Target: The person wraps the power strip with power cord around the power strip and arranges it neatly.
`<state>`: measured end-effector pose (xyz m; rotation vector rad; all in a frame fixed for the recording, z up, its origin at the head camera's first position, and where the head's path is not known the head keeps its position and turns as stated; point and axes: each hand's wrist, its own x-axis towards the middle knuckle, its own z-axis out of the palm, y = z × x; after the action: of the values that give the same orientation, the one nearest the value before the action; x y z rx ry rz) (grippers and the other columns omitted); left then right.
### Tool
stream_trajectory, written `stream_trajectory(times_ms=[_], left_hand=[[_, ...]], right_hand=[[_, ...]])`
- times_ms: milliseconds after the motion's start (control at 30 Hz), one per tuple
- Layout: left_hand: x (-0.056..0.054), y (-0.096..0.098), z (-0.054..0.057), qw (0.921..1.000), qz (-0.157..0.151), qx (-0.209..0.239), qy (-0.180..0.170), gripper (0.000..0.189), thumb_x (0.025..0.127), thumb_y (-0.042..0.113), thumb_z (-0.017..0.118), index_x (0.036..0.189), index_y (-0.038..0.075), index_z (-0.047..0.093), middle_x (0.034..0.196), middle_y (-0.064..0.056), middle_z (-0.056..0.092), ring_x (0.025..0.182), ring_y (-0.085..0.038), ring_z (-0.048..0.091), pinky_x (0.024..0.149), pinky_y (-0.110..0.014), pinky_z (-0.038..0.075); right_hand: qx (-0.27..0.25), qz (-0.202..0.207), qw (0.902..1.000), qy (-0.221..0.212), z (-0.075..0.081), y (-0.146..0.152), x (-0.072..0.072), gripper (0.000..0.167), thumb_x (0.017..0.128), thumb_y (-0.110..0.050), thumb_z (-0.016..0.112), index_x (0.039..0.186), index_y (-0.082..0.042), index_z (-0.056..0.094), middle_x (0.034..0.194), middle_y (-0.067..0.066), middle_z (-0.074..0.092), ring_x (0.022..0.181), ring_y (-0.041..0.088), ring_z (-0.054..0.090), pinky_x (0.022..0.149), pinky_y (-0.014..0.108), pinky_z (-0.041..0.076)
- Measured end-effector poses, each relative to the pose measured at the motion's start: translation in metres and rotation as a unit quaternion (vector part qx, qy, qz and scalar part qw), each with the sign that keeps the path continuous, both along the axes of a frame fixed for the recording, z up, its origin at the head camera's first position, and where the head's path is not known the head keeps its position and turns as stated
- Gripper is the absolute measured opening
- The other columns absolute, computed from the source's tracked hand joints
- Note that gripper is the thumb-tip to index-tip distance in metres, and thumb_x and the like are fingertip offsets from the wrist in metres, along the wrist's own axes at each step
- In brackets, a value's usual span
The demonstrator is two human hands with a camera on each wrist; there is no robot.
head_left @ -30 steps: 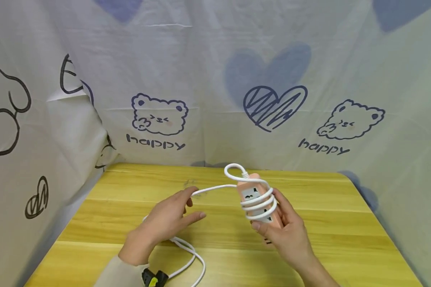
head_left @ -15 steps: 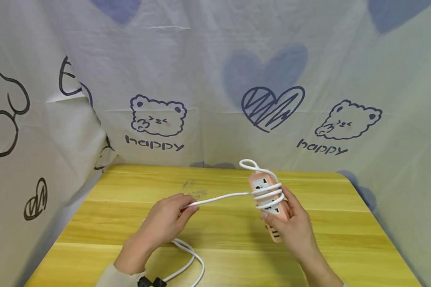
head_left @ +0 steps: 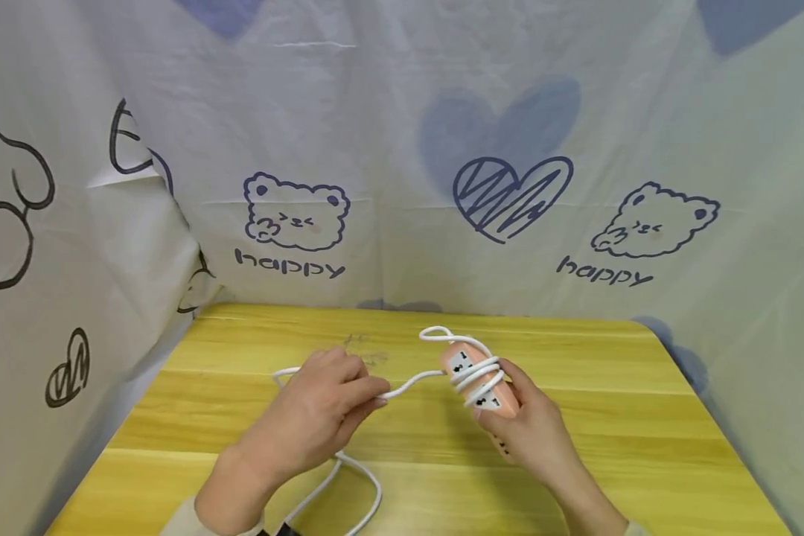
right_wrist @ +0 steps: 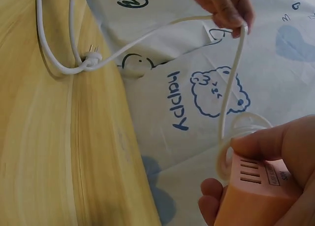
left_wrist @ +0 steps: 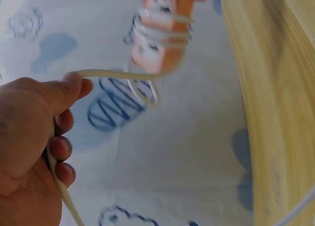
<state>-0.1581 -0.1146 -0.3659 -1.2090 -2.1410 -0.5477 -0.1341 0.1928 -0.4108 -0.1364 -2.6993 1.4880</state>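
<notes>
Pale cloth [head_left: 402,89] hangs behind the wooden table [head_left: 643,424], "happy" legible under two bear drawings [head_left: 297,216]. On the pink strip [right_wrist: 261,199], a small boxed label [right_wrist: 272,175] beside the slots [right_wrist: 250,178] is too blurred to read. That strip is tilted above the table, white cord [right_wrist: 230,88] wound round it. The right hand [head_left: 534,428] grips it between thumb and curled fingers. The left hand [head_left: 321,409] pinches the cord, thumb against forefinger, other fingers curled. The plug [right_wrist: 92,57] lies on the table.

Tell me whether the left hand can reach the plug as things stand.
Probably yes: only cord seems to lie about the plug, though the left hand would likely need to release its grip first.
</notes>
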Motion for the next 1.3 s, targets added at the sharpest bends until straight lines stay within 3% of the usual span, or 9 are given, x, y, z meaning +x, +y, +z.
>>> stream_trajectory(times_ms=[200, 300, 467, 600, 867, 1000, 1133, 1200, 1300], left_hand=[[0.014, 0.011, 0.005, 0.9976, -0.035, -0.059, -0.003, 0.004, 0.099, 0.025, 0.074, 0.102, 0.024, 0.077, 0.080, 0.011, 0.051, 0.077, -0.012, 0.047, 0.072, -0.027, 0.039], [0.016, 0.012, 0.004, 0.9972, -0.039, -0.064, 0.004, 0.003, 0.099, 0.026, 0.074, 0.100, 0.024, 0.076, 0.079, 0.012, 0.050, 0.075, -0.011, 0.046, 0.072, -0.027, 0.040], [0.015, 0.010, 0.005, 0.9985, -0.017, -0.051, 0.008, 0.007, 0.094, 0.023, 0.079, 0.101, 0.021, 0.077, 0.081, 0.011, 0.054, 0.076, -0.011, 0.048, 0.070, -0.026, 0.039], [0.013, 0.012, 0.010, 0.9982, -0.010, -0.058, 0.012, 0.009, 0.093, 0.022, 0.081, 0.100, 0.021, 0.077, 0.081, 0.011, 0.054, 0.078, -0.012, 0.048, 0.071, -0.028, 0.040], [0.002, 0.030, 0.022, 0.9916, -0.037, -0.123, 0.006, 0.009, 0.094, 0.027, 0.081, 0.100, 0.022, 0.077, 0.081, 0.009, 0.053, 0.077, -0.012, 0.043, 0.073, -0.027, 0.042], [-0.012, 0.033, 0.024, 0.9898, -0.055, -0.129, -0.026, 0.006, 0.095, 0.025, 0.080, 0.101, 0.021, 0.079, 0.081, 0.010, 0.054, 0.075, -0.010, 0.044, 0.070, -0.024, 0.039], [-0.024, 0.033, 0.023, 0.9830, -0.074, -0.139, -0.094, 0.010, 0.099, 0.028, 0.075, 0.104, 0.021, 0.080, 0.084, 0.011, 0.056, 0.079, -0.007, 0.046, 0.073, -0.023, 0.041], [-0.030, 0.034, 0.022, 0.9750, -0.083, -0.146, -0.145, 0.014, 0.100, 0.031, 0.074, 0.106, 0.020, 0.080, 0.086, 0.012, 0.058, 0.081, -0.007, 0.047, 0.074, -0.023, 0.042], [-0.041, 0.036, 0.015, 0.9572, -0.096, -0.145, -0.231, 0.018, 0.101, 0.033, 0.071, 0.109, 0.020, 0.080, 0.091, 0.012, 0.061, 0.086, -0.006, 0.050, 0.077, -0.024, 0.046]], right_hand=[[-0.109, 0.009, 0.9938, -0.023, -0.002, 0.001, -0.008, 0.081, 0.091, -0.011, 0.080, 0.161, -0.018, 0.039, 0.127, 0.019, 0.072, 0.086, 0.024, 0.073, 0.070, 0.036, 0.060], [-0.129, 0.014, 0.9913, -0.022, -0.005, 0.002, -0.010, 0.085, 0.091, -0.009, 0.079, 0.164, -0.017, 0.036, 0.126, 0.020, 0.071, 0.085, 0.024, 0.073, 0.070, 0.036, 0.060], [-0.071, 0.013, 0.9969, -0.031, -0.010, 0.000, -0.007, 0.090, 0.087, -0.013, 0.083, 0.164, -0.018, 0.037, 0.132, 0.019, 0.070, 0.092, 0.022, 0.071, 0.074, 0.034, 0.059], [-0.009, 0.029, 0.9985, -0.046, -0.013, -0.007, -0.004, 0.088, 0.084, -0.019, 0.087, 0.161, -0.019, 0.044, 0.123, 0.015, 0.073, 0.090, 0.020, 0.069, 0.073, 0.034, 0.057], [0.068, 0.150, 0.9836, -0.072, -0.020, -0.019, 0.005, 0.087, 0.079, -0.020, 0.088, 0.157, -0.013, 0.049, 0.102, 0.004, 0.072, 0.078, 0.017, 0.062, 0.065, 0.033, 0.050], [0.104, 0.226, 0.9674, -0.049, -0.019, -0.018, 0.013, 0.084, 0.080, -0.023, 0.088, 0.156, -0.019, 0.052, 0.091, -0.004, 0.069, 0.074, 0.013, 0.058, 0.064, 0.030, 0.047], [0.084, 0.311, 0.9451, -0.053, -0.015, -0.015, 0.021, 0.077, 0.084, -0.024, 0.087, 0.153, -0.033, 0.053, 0.090, -0.010, 0.068, 0.071, 0.007, 0.059, 0.065, 0.026, 0.049], [0.061, 0.348, 0.9331, -0.067, -0.013, -0.014, 0.024, 0.075, 0.086, -0.023, 0.085, 0.151, -0.040, 0.053, 0.091, -0.011, 0.068, 0.071, 0.005, 0.061, 0.065, 0.025, 0.051], [0.045, 0.373, 0.9236, -0.074, -0.011, -0.012, 0.028, 0.074, 0.087, -0.023, 0.083, 0.150, -0.046, 0.051, 0.095, -0.012, 0.070, 0.076, 0.005, 0.064, 0.069, 0.024, 0.053]])
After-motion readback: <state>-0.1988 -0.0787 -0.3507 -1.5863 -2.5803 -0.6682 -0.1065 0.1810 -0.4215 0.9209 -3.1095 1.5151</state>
